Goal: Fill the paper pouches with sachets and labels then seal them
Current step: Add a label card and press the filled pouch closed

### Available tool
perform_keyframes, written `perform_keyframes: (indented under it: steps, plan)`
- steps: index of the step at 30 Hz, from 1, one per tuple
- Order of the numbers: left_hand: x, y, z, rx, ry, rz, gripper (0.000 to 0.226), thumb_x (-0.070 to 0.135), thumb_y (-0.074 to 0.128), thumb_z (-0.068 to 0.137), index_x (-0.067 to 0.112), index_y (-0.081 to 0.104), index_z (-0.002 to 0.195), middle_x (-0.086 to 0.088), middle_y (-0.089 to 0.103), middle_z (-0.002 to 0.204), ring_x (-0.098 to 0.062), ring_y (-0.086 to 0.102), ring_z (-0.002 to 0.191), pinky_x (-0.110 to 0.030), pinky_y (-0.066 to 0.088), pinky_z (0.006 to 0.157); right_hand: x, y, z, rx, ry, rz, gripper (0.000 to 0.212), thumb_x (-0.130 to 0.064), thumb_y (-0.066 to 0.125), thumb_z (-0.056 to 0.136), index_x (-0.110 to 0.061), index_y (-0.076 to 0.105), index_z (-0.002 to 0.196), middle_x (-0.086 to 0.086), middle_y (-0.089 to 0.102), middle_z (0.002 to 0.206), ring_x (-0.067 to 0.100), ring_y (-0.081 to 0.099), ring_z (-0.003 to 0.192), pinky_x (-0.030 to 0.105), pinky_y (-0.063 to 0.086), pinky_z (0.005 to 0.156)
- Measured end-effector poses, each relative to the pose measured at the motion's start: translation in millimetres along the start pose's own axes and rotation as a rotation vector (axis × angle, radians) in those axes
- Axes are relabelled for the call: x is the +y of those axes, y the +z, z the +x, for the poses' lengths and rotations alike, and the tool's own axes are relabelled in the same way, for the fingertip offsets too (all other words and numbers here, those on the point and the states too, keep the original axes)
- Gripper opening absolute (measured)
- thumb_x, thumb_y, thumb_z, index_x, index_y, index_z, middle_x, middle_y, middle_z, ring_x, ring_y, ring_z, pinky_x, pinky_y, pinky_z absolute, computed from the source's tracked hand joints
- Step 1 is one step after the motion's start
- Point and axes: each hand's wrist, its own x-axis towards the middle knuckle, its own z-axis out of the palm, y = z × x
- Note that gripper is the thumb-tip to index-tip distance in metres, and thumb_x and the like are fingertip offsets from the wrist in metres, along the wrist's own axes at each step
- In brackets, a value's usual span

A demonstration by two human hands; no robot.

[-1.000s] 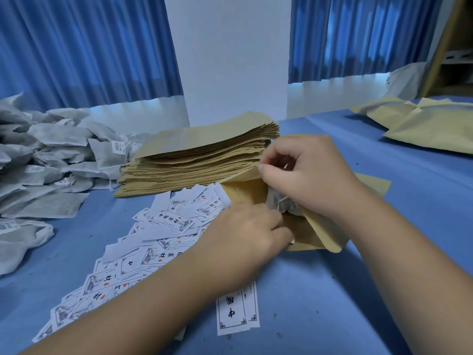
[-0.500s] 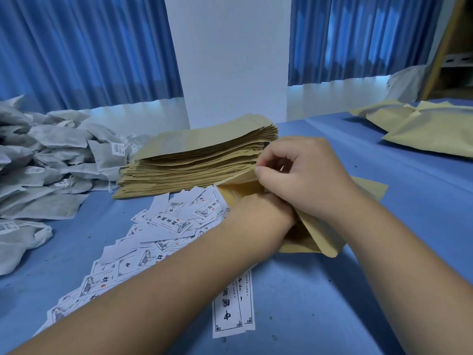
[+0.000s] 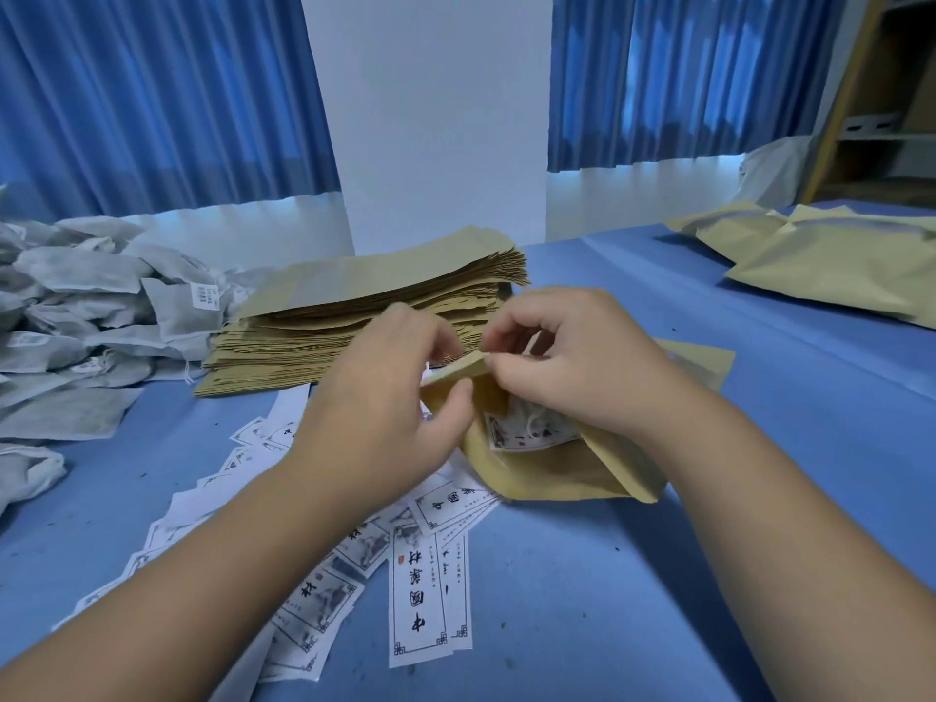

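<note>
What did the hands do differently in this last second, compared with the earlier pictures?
The left hand, which was pushing into the pouch, has pulled out and now pinches its rim. The right hand kept its pinch on the rim. A label now shows inside. The stack of empty pouches, the grey sachets and the loose labels lie as before.

Sachets (image 3: 76,316) heaped at our surface's (image 3: 759,448) left edge, pouch stack (image 3: 364,301) behind centre, labels (image 3: 324,564) strewn toward the near edge, open pouch (image 3: 557,473) just right of them between our left hand (image 3: 385,397) and right hand (image 3: 572,362), a label (image 3: 527,433) inside, more pouches (image 3: 820,260) at the far right corner.
</note>
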Motion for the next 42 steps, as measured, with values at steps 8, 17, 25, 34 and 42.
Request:
perform_keyframes:
  steps: [8, 17, 25, 34, 42]
  plan:
    - [8.2, 46.8, 6.9, -0.377, 0.036, -0.010, 0.046, 0.032, 0.067, 0.076, 0.026, 0.057, 0.120, 0.006, 0.054, 0.107, -0.017, 0.051, 0.104, -0.038, 0.042, 0.086, 7.1, -10.7, -49.3, -0.069, -0.028, -0.334, 0.029, -0.039, 0.072, 0.073, -0.026, 0.066, 0.098, -0.006, 0.059, 0.097, 0.015, 0.053, 0.099, 0.039, 0.042, 0.092]
    - [7.0, 75.7, -1.7, -0.315, 0.001, 0.240, 0.054, 0.038, 0.065, 0.079, 0.035, 0.051, 0.131, 0.009, 0.052, 0.120, -0.018, 0.050, 0.107, -0.033, 0.034, 0.085, 32.1, -29.3, -110.9, -0.324, 0.164, -0.447, 0.064, -0.022, 0.045, 0.086, -0.047, 0.031, 0.143, -0.023, 0.019, 0.153, -0.001, 0.017, 0.141, 0.014, 0.021, 0.108]
    - [2.8, 79.5, -4.5, -0.274, -0.001, 0.243, 0.054, 0.045, 0.068, 0.077, 0.030, 0.056, 0.128, 0.005, 0.054, 0.115, -0.021, 0.051, 0.106, -0.035, 0.032, 0.085, 38.2, -34.4, -108.3, -0.243, 0.117, -0.326, 0.062, -0.006, 0.045, 0.088, -0.041, 0.045, 0.138, -0.023, 0.028, 0.151, -0.011, 0.019, 0.138, 0.002, 0.010, 0.106]
    - [8.2, 82.8, -0.8, -0.302, -0.135, 0.271, 0.050, 0.040, 0.060, 0.084, 0.037, 0.046, 0.132, 0.008, 0.048, 0.120, -0.018, 0.046, 0.112, -0.032, 0.029, 0.083, 39.4, -36.9, -110.1, -0.298, 0.079, -0.254, 0.065, 0.004, 0.042, 0.084, -0.036, 0.052, 0.134, -0.029, 0.029, 0.145, -0.014, 0.019, 0.137, 0.005, 0.013, 0.109]
    - [21.1, 61.7, -1.5, -0.263, 0.213, 0.249, 0.052, 0.000, 0.067, 0.065, 0.014, 0.064, 0.115, -0.007, 0.061, 0.106, -0.033, 0.058, 0.094, -0.038, 0.042, 0.075, 41.7, -34.6, -110.1, -0.331, 0.109, -0.343, 0.069, -0.013, 0.048, 0.082, -0.044, 0.036, 0.142, -0.032, 0.025, 0.147, -0.017, 0.016, 0.137, 0.011, 0.012, 0.114]
